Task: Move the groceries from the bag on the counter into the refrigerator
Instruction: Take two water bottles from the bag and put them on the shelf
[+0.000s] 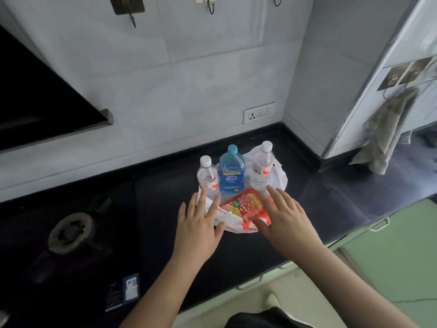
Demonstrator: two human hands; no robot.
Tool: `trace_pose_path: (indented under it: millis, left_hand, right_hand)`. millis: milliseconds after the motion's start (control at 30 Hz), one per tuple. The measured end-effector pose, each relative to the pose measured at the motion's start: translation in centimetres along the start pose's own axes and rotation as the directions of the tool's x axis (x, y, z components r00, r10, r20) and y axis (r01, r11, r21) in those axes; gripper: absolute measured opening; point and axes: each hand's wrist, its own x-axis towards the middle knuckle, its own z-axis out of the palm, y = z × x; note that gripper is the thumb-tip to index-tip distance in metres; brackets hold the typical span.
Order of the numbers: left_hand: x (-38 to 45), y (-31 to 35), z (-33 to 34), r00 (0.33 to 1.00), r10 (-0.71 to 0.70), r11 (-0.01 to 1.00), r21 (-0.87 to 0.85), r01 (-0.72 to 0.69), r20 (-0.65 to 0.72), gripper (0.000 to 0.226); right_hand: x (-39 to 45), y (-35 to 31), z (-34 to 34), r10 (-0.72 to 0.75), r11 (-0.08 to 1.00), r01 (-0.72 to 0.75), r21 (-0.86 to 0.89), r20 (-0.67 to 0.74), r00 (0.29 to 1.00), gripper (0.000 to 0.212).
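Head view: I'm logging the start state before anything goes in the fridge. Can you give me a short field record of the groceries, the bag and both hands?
surface: dark counter
bag: white plastic bag, flattened under the groceries
bottles: blue bottle upright in the middle; clear bottle on the left; clear bottle on the right; all capped
packet: red snack packet, lying flat in front of the bottles
left hand: fingers straight, over the bag's near-left edge, holding nothing
right hand: fingers spread, over the packet, no grip yet
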Motion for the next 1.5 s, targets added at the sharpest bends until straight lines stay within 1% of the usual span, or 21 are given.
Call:
trace_pose_path:
  millis: [167,267,367,500,600,667,700,733,767,833,867,933,1000,1033,1133,1267,1333,1400,1433,1500]
  left_hand:
    - [2.2,2.0,1.9,0.996,-0.081,0.996,-0.021,0.082,0.035,0.069]
    - [3.5,2.5,2.8,0.990,-0.140,0.989,-0.039,0.140,-0.004,0.073]
    - [4.6,2.7,3.4,0.981,-0.190,0.980,-0.055,0.189,-0.027,0.078]
    - [5.6,2.8,3.4,0.968,-0.246,0.961,-0.140,0.237,-0.055,0.080]
    - [6.6,2.8,3.3,0.945,-0.322,0.908,-0.303,0.291,-0.059,0.085]
    - [7.4,3.2,3.3,0.899,-0.435,0.816,-0.444,0.369,-0.052,0.088]
    - [7.8,3.3,3.3,0.868,-0.494,0.754,-0.517,0.406,-0.038,0.087]
    - [8.2,3.3,3.4,0.835,-0.550,0.671,-0.599,0.437,-0.007,0.086]
    - [8.7,3.3,3.6,0.800,-0.599,0.567,-0.685,0.459,0.040,0.085]
    - [9.6,3.0,4.0,0.743,-0.653,0.360,-0.803,0.474,0.146,0.082]
    - [10.1,2.8,4.2,0.725,-0.665,0.295,-0.828,0.478,0.182,0.080]
    - [10.8,2.4,4.4,0.694,-0.682,0.197,-0.856,0.477,0.230,0.074]
    - [11.5,2.0,4.4,0.662,-0.695,0.104,-0.873,0.477,0.280,0.069]
    - [11.8,1.8,4.5,0.652,-0.697,0.075,-0.874,0.480,0.298,0.068]
    - [12.6,0.7,4.8,0.640,-0.695,0.049,-0.866,0.498,0.329,0.067]
    - [13.8,-0.4,5.5,0.636,-0.675,0.056,-0.833,0.551,0.375,0.073]
    - [14.5,-0.8,6.0,0.636,-0.668,0.090,-0.806,0.585,0.387,0.077]
    - [15.2,-1.1,6.4,0.640,-0.653,0.113,-0.783,0.611,0.405,0.081]
    - [15.6,-1.1,6.6,0.640,-0.644,0.114,-0.774,0.623,0.420,0.083]
    - [16.3,-1.1,6.9,0.636,-0.626,0.118,-0.751,0.649,0.451,0.081]
  right_hand:
    - [3.6,3.2,0.9,-0.074,0.997,0.076,-0.030,0.061,0.995,0.072]
    - [5.6,5.4,1.4,-0.091,0.995,0.093,-0.020,0.093,0.992,0.072]
    - [7.4,7.0,2.0,-0.076,0.997,0.076,0.009,0.172,0.982,0.073]
    - [9.4,8.4,2.8,-0.093,0.995,0.086,0.047,0.197,0.976,0.075]
    - [10.8,8.9,3.2,-0.069,0.992,0.043,0.117,0.225,0.972,0.080]
    - [11.6,9.0,3.5,-0.026,0.971,-0.034,0.237,0.248,0.969,0.084]
    - [12.0,9.0,3.6,0.005,0.944,-0.091,0.318,0.262,0.965,0.085]
    - [12.4,9.0,3.8,0.035,0.908,-0.145,0.393,0.274,0.961,0.085]
    - [12.7,9.1,4.0,0.061,0.872,-0.187,0.452,0.279,0.958,0.085]
    - [13.3,9.4,4.5,0.092,0.821,-0.218,0.528,0.255,0.963,0.083]
    - [13.6,9.6,4.7,0.104,0.802,-0.218,0.557,0.229,0.968,0.081]
    - [14.3,9.7,5.1,0.142,0.756,-0.232,0.612,0.192,0.971,0.074]
    - [15.2,9.8,5.4,0.207,0.693,-0.294,0.658,0.208,0.956,0.070]
    - [15.7,9.7,5.5,0.243,0.655,-0.335,0.677,0.231,0.942,0.070]
    - [17.2,9.8,5.9,0.304,0.564,-0.392,0.727,0.259,0.917,0.074]
    - [18.9,10.2,6.3,0.337,0.499,-0.372,0.783,0.220,0.916,0.071]
    - [19.8,10.4,6.5,0.341,0.480,-0.373,0.794,0.223,0.913,0.066]
    - [20.7,10.4,6.8,0.341,0.469,-0.401,0.787,0.257,0.904,0.053]
    - [21.1,10.5,7.0,0.339,0.476,-0.414,0.776,0.272,0.901,0.048]
    - [21.9,10.7,7.7,0.335,0.507,-0.424,0.750,0.281,0.899,0.048]
